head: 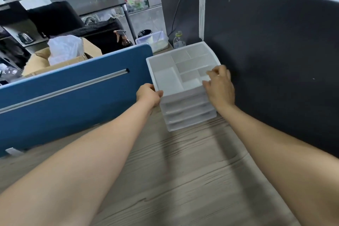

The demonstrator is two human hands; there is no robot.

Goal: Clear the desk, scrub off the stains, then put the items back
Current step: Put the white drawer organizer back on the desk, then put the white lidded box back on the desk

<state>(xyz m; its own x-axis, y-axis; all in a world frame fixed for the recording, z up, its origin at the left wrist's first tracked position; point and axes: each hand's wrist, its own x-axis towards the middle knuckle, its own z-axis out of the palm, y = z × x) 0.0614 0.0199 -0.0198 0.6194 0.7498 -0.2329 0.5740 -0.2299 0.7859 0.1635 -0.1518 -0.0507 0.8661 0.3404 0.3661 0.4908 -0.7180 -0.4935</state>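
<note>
Drawer organizer [183, 82] held at far right corner of bench [183, 180], against the dark partition [275, 60].

Left hand [149, 95] clamped on the front left top corner; right hand [219, 86] curled over the right rim. Compartments empty, bench surface bare: step judged either clearing or returning, cannot tell which. Next move calls for even two-handed support, unit kept level, drawers kept from sliding out.
</note>
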